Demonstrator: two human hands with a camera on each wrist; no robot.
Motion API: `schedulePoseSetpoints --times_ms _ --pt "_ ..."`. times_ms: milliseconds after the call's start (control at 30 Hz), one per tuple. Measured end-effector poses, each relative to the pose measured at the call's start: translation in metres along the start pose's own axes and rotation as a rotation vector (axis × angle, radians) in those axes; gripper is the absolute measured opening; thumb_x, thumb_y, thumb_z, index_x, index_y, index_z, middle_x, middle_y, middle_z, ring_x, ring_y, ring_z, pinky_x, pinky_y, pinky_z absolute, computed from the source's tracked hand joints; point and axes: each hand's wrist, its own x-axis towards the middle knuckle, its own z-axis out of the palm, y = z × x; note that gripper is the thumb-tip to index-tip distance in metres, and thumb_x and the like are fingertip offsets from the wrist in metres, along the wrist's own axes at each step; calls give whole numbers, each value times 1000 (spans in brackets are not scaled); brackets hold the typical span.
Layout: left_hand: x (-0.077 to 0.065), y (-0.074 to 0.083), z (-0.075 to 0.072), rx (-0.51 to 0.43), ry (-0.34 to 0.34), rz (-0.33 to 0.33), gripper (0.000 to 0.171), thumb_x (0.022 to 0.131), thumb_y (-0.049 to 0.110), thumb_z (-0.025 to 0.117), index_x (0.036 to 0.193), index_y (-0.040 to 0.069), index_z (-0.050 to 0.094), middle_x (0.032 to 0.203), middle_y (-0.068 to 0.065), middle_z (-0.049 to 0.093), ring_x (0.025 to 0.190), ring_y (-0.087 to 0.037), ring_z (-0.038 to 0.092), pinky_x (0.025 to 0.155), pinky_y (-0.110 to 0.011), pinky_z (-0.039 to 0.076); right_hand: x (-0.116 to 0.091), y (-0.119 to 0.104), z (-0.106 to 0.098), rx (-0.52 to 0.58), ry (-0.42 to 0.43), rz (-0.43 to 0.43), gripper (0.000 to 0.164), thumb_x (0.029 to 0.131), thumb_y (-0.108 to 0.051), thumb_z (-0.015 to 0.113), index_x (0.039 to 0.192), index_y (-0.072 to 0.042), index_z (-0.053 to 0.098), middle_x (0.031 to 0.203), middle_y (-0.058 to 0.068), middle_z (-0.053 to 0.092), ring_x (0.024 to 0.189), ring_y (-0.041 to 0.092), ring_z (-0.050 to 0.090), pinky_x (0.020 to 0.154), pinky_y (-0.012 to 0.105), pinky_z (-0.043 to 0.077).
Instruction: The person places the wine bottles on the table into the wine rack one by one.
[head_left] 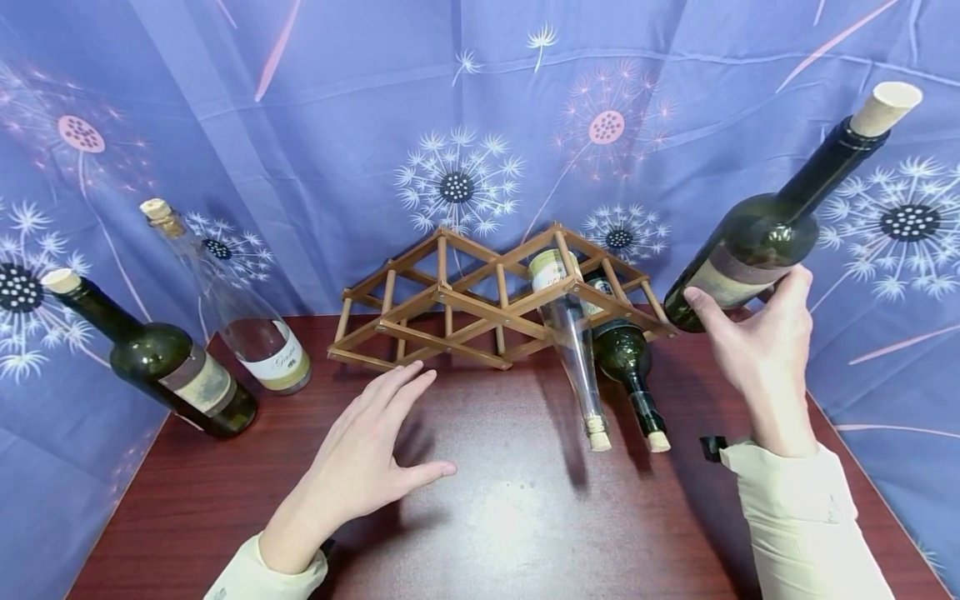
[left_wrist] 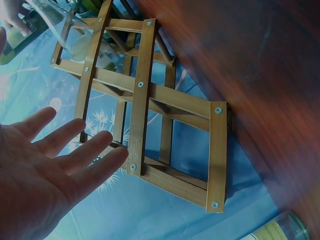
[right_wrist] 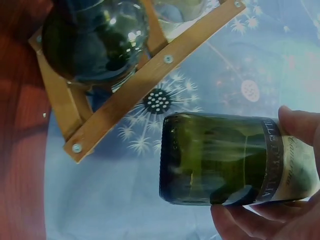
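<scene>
My right hand (head_left: 765,358) grips a dark green wine bottle (head_left: 757,225) around its label, tilted with its corked neck up and to the right. In the right wrist view the base of this wine bottle (right_wrist: 215,160) points toward the rack's end. The wooden wine rack (head_left: 468,312) stands at the back of the table. Two corked bottles lie in its right part, necks toward me: a clear bottle (head_left: 572,342) and a dark green bottle (head_left: 626,354). My left hand (head_left: 363,450), fingers spread and holding nothing, hovers before the rack's left half.
At the left stand a dark green bottle (head_left: 180,367) and a clear bottle (head_left: 258,333), both corked. The reddish-brown table (head_left: 487,517) meets a blue dandelion-print cloth (head_left: 337,125) at its back and sides.
</scene>
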Motion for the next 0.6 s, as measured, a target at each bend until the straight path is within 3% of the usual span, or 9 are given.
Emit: schedulePoseSetpoints --times_ms 233,333,600 --pt "0 -1 -2 -13 13 5 102 74 77 66 156 24 35 159 3 31 144 -21 30 108 -48 35 -7 -10 -7 -21 -11 -33 79 74 -51 80 138 -24 42 103 -4 59 79 2 56 71 18 39" --pt "0 -1 -2 -15 17 4 103 74 76 66 156 24 35 159 2 31 144 -21 30 108 -47 35 -10 -15 -10 -23 -31 -31 80 74 -52 80 139 -25 41 102 -3 59 73 5 57 67 18 40" --pt "2 0 -5 -14 30 8 103 74 75 67 158 26 31 159 3 30 143 -21 31 107 -47 36 -14 -20 -12 -45 -37 -43 85 73 -51 82 143 -25 42 118 -4 56 89 4 56 73 16 38"
